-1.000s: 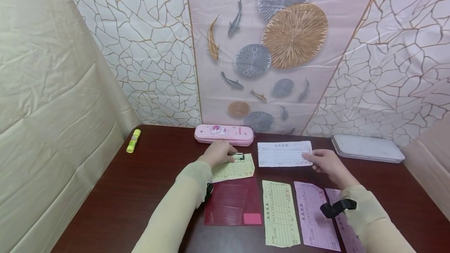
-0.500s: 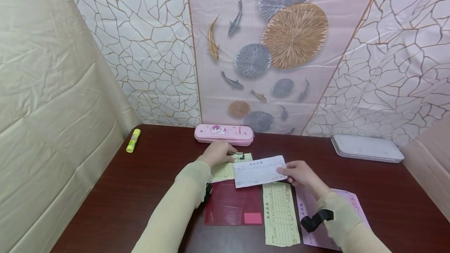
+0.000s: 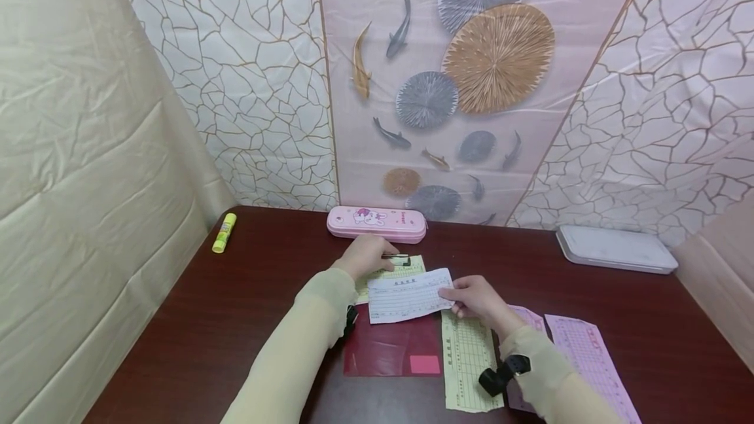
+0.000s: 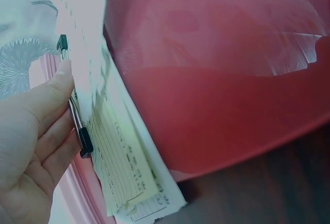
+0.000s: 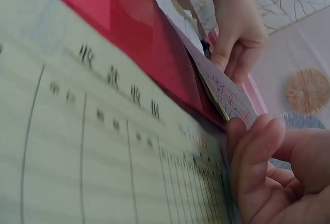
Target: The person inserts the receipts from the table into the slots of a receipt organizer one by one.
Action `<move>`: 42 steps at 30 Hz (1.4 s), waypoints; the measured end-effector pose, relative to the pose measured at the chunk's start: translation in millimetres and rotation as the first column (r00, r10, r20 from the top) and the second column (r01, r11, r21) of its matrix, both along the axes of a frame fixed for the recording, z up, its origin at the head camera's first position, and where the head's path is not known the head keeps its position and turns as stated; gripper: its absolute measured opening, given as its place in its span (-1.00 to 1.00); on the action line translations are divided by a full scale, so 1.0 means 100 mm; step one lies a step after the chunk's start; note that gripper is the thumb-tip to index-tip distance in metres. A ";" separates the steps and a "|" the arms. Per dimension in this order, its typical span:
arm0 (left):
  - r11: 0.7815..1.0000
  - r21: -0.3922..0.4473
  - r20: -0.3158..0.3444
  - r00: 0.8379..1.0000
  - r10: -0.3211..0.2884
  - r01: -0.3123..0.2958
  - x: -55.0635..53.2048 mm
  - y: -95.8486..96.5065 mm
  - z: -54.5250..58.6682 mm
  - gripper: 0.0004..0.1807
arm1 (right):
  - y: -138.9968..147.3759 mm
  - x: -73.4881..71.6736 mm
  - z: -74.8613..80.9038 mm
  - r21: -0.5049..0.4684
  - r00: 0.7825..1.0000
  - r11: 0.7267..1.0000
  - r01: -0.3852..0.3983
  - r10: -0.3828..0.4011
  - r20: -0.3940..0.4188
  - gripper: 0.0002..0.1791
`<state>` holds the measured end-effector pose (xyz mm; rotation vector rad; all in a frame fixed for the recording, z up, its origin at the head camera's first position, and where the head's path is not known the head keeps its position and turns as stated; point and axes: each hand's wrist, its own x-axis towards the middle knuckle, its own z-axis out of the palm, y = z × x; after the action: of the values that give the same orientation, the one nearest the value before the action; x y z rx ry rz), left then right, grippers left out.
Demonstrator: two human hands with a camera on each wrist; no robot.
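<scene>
My left hand pinches the black and silver clip at the top of a red file folder, thumb on one side and fingers on the other. Under the clip lies a small stack of papers with a yellow receipt slip on top. My right hand holds a white receipt slip by its right edge between thumb and fingers. That slip overlaps the yellow one and the folder's upper part. Right of the folder lies another yellow slip, partly below my right wrist.
Two pink-purple slips lie further right, one partly covered by my right sleeve. A pink pencil case stands behind the folder. A yellow glue stick lies far left, and a flat white case lies back right.
My right hand has carried the white slip left and toward me, from beside the folder to over its clipped papers. The left hand has stayed at the clip.
</scene>
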<state>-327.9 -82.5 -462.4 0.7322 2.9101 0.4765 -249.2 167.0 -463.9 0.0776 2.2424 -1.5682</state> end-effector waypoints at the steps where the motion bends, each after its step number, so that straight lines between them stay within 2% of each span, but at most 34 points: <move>1: 1.000 0.001 -0.010 1.000 -0.006 0.006 -0.01 0.00 -0.01 -0.62 | -0.02 -0.01 0.00 0.001 1.000 1.000 0.003 -0.003 0.001 -0.82; 6: 1.000 0.004 -0.039 0.999 -0.027 0.027 -0.03 0.00 -0.02 -0.63 | -0.13 -0.03 -0.01 -0.001 1.000 1.000 0.021 -0.021 0.017 -0.82; 16: 1.000 -0.002 0.002 1.000 0.011 -0.011 -0.04 0.01 -0.02 -0.63 | -0.32 -0.09 -0.03 -0.032 0.999 0.999 0.025 -0.024 0.033 -0.80; 25: 1.000 0.005 -0.045 0.999 -0.008 0.008 -0.04 -0.01 -0.05 -0.67 | -0.46 -0.10 -0.01 -0.023 0.996 0.998 0.065 -0.064 0.064 -0.78; 28: 1.000 0.005 -0.029 1.000 0.005 -0.005 -0.02 -0.01 -0.04 -0.65 | -0.47 -0.09 -0.01 0.014 0.996 0.997 0.075 -0.076 0.044 -0.76; 31: 1.000 0.002 -0.018 1.000 0.018 -0.018 -0.01 0.00 -0.04 -0.64 | -0.47 -0.09 -0.02 0.099 0.998 0.993 0.065 -0.064 -0.020 -0.72; 35: 1.000 -0.007 -0.026 1.000 0.013 -0.013 0.01 0.01 -0.03 -0.64 | -0.46 -0.09 -0.04 0.228 0.993 0.972 0.052 -0.026 -0.115 -0.66; 37: 1.000 -0.018 -0.031 0.999 0.009 -0.010 0.01 0.02 -0.03 -0.65 | -0.46 -0.09 -0.05 0.266 0.991 0.963 0.050 -0.014 -0.136 -0.64; 39: 0.999 -0.031 -0.032 0.999 0.008 -0.009 0.02 0.03 -0.02 -0.65 | -0.46 -0.09 -0.05 0.273 0.991 0.961 0.046 -0.009 -0.135 -0.64; 42: 0.997 -0.075 -0.070 0.997 -0.019 0.014 0.03 0.04 -0.02 -0.70 | -0.47 -0.10 -0.04 0.254 0.993 0.966 0.047 -0.017 -0.119 -0.63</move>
<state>-325.2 -78.0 -464.4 0.7778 2.9658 0.3455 -258.8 119.9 -468.3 0.0978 2.5373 -1.3199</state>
